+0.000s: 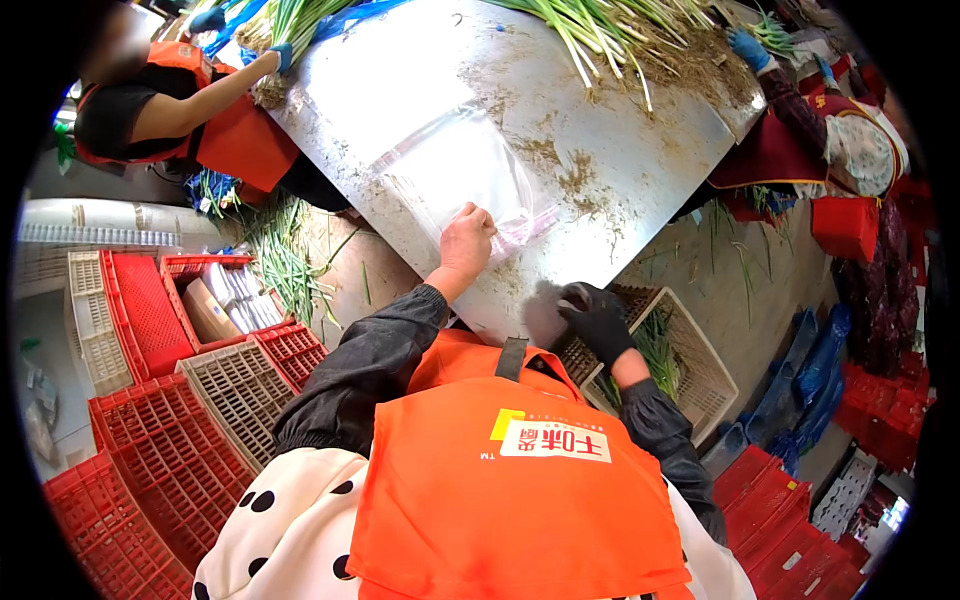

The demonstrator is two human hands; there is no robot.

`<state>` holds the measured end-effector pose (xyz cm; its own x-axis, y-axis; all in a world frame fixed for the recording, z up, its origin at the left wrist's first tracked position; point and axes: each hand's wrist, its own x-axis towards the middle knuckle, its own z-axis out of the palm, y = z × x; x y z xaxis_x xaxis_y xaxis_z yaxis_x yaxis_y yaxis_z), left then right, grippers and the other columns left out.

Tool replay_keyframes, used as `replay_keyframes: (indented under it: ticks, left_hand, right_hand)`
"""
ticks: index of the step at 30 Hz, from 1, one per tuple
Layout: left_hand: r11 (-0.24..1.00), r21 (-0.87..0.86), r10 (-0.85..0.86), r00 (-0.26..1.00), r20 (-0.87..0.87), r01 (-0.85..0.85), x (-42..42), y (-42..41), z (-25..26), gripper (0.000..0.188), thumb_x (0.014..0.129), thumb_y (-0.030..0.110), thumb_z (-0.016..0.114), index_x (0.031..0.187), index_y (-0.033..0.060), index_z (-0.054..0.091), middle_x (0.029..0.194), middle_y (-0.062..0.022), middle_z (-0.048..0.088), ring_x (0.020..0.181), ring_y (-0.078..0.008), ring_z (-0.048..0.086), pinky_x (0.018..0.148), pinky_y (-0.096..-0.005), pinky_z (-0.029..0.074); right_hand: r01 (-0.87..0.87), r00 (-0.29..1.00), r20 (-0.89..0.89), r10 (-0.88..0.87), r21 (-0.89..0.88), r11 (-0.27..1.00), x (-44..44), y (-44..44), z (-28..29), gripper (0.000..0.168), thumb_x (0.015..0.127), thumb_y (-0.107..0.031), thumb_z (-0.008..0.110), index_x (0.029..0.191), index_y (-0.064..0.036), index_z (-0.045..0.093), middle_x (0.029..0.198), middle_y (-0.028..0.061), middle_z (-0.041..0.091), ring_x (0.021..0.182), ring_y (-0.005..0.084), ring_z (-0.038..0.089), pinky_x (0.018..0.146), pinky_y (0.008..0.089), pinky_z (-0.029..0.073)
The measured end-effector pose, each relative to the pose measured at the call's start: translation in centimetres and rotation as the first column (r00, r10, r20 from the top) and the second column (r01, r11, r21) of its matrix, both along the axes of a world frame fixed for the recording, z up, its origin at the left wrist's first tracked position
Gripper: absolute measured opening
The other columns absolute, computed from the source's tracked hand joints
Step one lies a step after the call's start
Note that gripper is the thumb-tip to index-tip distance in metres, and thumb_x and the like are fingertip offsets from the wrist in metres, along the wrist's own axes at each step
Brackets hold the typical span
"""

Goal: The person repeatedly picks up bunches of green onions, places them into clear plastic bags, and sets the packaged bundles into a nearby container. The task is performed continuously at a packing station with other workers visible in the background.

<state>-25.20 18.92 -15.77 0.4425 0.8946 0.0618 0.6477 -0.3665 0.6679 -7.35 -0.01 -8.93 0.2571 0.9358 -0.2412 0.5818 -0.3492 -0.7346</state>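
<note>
My bare left hand (466, 238) rests on the near edge of a stack of clear plastic bags (465, 176) lying on the metal table (360, 157), fingers bent; whether they pinch the plastic cannot be told. My right hand (600, 319), in a black glove, is at the table's near corner with its fingers curled. Beside its fingertips is a blurred grey thing (545, 313), perhaps a glove; whether the hand grips it is unclear. Dirt and root bits (577, 180) lie right of the bags. Green onions (592, 37) with roots are heaped along the far side.
A beige crate (716, 375) holding green onions stands by my right hand. Red crates (169, 450) and beige crates are stacked at the left, near green leaves (292, 262) on the floor. A co-worker (195, 112) holds onions at the left; another (817, 135) stands at the right.
</note>
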Motion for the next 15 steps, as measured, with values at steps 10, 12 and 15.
replay_keyframes:
  ticks: [10, 12, 15]
  left_hand:
    - [0.975, -0.219, -0.004, 0.994, 0.112, 0.029, -1.0, 1.5, 1.4, 0.008, 0.074, 0.011, 0.074, 0.075, 0.0046, 0.069, 0.084, -0.0081, 0.065, 0.075, -0.0279, 0.064, 0.069, -0.0376, 0.05]
    - [0.966, -0.254, -0.014, 0.994, 0.105, 0.04, -1.2, 2.0, 1.6, 0.009, 0.074, 0.011, 0.075, 0.075, 0.0042, 0.069, 0.082, -0.0081, 0.065, 0.073, -0.0266, 0.064, 0.068, -0.0368, 0.049]
    - [0.909, -0.418, 0.06, 0.991, 0.124, -0.003, -1.8, 3.4, 0.9, 0.01, 0.074, 0.011, 0.076, 0.074, 0.0039, 0.069, 0.08, -0.0089, 0.066, 0.071, -0.0248, 0.064, 0.067, -0.0355, 0.049]
  right_hand:
    - [0.228, 0.884, -0.338, -0.324, -0.295, 0.928, -3.7, 12.0, -3.4, 0.023, 0.079, -0.022, 0.077, 0.076, -0.005, 0.062, 0.063, 0.0064, 0.063, 0.051, 0.0132, 0.059, 0.045, 0.0285, 0.047]
    - [0.236, 0.917, -0.277, -0.289, -0.209, 0.949, -3.6, 12.3, -5.8, 0.025, 0.08, -0.023, 0.074, 0.068, -0.004, 0.063, 0.059, 0.0088, 0.063, 0.05, 0.017, 0.061, 0.049, 0.0314, 0.049]
    - [0.276, 0.868, -0.321, -0.38, -0.324, 0.905, -3.6, 12.2, -5.2, 0.025, 0.081, -0.019, 0.069, 0.065, -0.002, 0.063, 0.057, 0.01, 0.064, 0.05, 0.0194, 0.062, 0.051, 0.0334, 0.05]
